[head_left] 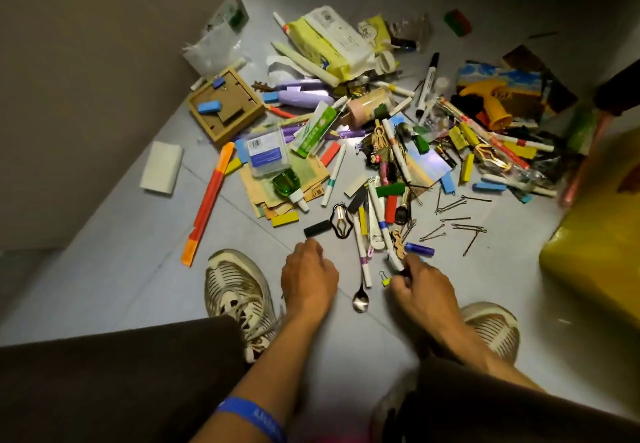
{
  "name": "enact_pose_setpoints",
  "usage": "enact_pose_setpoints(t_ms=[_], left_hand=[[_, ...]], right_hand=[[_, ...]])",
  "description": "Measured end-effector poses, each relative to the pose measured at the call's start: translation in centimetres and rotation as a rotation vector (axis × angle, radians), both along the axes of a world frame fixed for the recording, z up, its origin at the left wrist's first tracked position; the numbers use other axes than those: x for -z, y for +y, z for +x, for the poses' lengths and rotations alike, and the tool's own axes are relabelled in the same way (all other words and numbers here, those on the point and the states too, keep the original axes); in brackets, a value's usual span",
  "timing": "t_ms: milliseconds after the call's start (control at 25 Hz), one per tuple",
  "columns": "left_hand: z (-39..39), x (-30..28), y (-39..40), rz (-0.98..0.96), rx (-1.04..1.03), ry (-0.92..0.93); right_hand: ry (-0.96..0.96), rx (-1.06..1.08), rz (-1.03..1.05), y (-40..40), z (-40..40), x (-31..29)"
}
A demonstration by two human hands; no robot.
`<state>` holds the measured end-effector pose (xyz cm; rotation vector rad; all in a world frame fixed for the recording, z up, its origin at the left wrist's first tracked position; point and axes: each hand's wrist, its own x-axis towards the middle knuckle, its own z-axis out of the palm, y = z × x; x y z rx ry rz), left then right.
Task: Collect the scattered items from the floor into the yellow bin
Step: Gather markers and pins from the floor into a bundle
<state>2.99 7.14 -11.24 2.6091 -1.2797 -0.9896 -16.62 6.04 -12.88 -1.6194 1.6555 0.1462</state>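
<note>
Dozens of small items sprawl in one pile across the grey floor; yellow bin sits at right, just beside the heap, nothing visibly in it yet. Wipes pack soft, light, take by its middle. Cardboard tray stiff, lift by rim. Markers rigid, light, pinch mid-barrel. Left hand curled, fingertips near a black block, holding nothing seen. Right hand pinches a white marker at its near end. Hairpins thin, slippery, likely best scooped together

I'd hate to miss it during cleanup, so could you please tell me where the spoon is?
In the head view, the spoon lies on the floor between the left hand and right hand.
</note>
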Motion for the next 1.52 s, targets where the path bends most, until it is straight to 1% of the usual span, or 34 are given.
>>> enact_pose_setpoints(t_ms=[80, 120, 160, 200, 320, 440, 520, 600, 640, 680, 720, 800, 840, 920, 960, 1040, 1120, 1160, 1240, 1360, 1400, 1440, 1520], left_hand=[[1.8, -0.8, 1.5, 0.152, 0.103, -0.156], [2.3, -1.0, 2.2, 0.217, 0.123, -0.18], [2.7, -1.0, 2.8, 0.242, 0.129, -0.179], [3.2, -0.9, 3.3, 0.237, 0.125, -0.17], [3.7, -0.1, 3.2, 0.137, 0.09, -0.128], [2.8, 0.7, 2.2, 0.052, 0.033, -0.057], [2.0, 1.1, 1.5, 0.007, 0.016, -0.023], [1.7, 1.6, 1.3, 0.011, 0.025, -0.011], [1.7, 1.7, 1.3, 0.021, 0.024, -0.013], [1.6, 1.8, 1.3, 0.033, 0.02, -0.017], [1.5, 1.9, 1.2, 0.036, 0.009, -0.02], [0.8, 2.0, 0.9, 0.035, -0.028, -0.018], [0.2, 2.0, 0.7, 0.025, -0.055, -0.003], [-1.3, 2.1, 0.3, -0.002, -0.116, 0.059], [-2.0, 2.2, 0.0, -0.011, -0.136, 0.095], [-3.3, 2.1, -0.8, 0.001, -0.163, 0.14], [-4.3, 2.0, -1.6, 0.038, -0.17, 0.156], [-4.8, 1.9, -2.0, 0.068, -0.148, 0.152], [-5.4, 2.1, -2.4, 0.114, -0.047, 0.106], [-5.6, 2.7, -2.9, 0.11, 0.075, 0.04], [-5.5, 2.7, -3.2, 0.106, 0.089, 0.042], [-5.2, 2.7, -3.3, 0.098, 0.09, 0.061], [-4.7, 2.0, -3.7, 0.077, 0.044, 0.109]], right_hand=[[-0.017, 0.014, -0.05, 0.0, -0.1, 0.2], [-0.004, 0.024, -0.076, 0.1, -0.2, 0.2], [0.018, 0.037, -0.094, 0.3, -0.4, 0.2], [0.037, 0.052, -0.098, 0.4, -0.4, 0.2], [0.086, 0.086, -0.087, 0.8, -0.7, 0.3], [0.109, 0.08, -0.124, 1.1, -1.2, 0.4], [0.144, 0.002, -0.155, 1.3, -1.4, 0.4], [0.203, -0.09, -0.161, 1.3, -1.3, 0.5], [0.216, -0.088, -0.16, 1.2, -1.3, 0.4], [0.204, -0.057, -0.166, 1.3, -1.3, 0.3], [0.151, -0.012, -0.188, 1.2, -1.2, 0.1], [-0.037, 0.064, -0.256, 0.6, -0.7, -0.3], [-0.115, 0.074, -0.293, -0.2, -0.2, -0.5], [-0.171, 0.053, -0.342, -2.9, 1.0, -0.7], [-0.158, 0.032, -0.339, -4.5, 1.7, -0.8], [-0.072, -0.046, -0.298, -7.3, 2.8, -0.7], [0.032, -0.119, -0.258, -8.7, 3.2, -0.4], [0.057, -0.119, -0.241, -8.9, 3.2, -0.2], [0.048, -0.022, -0.192, -8.9, 2.7, -0.2], [-0.068, 0.327, -0.07, -8.7, 1.4, -0.5], [-0.155, 0.46, -0.004, -8.7, 1.1, -0.7], [-0.283, 0.6, 0.085, -8.7, 0.9, -1.0], [-0.532, 0.828, 0.283, -8.8, 0.9, -1.8]])
